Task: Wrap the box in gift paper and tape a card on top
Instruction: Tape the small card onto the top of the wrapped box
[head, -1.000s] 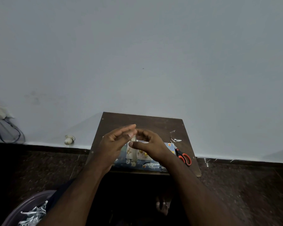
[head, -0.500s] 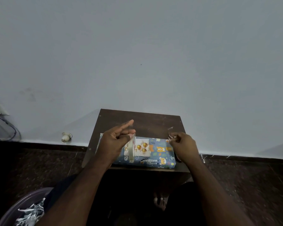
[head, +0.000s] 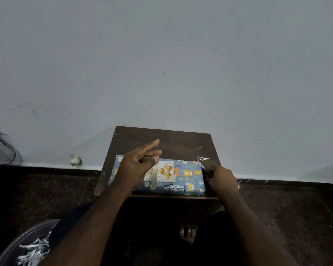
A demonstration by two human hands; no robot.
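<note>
Head view: left hand (head: 136, 166) pinches a limp, sticky beige tape strip (head: 154, 176) by its top end over the blue animal-print wrapped box (head: 183, 179) on the table, right hand (head: 220, 176) gripping red-handled scissors (head: 204, 167)

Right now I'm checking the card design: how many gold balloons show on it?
3. On the card atop the wrapped box: one at the upper right, one to the left, one lowest. The left hand and its tape strip may hide more.
</note>
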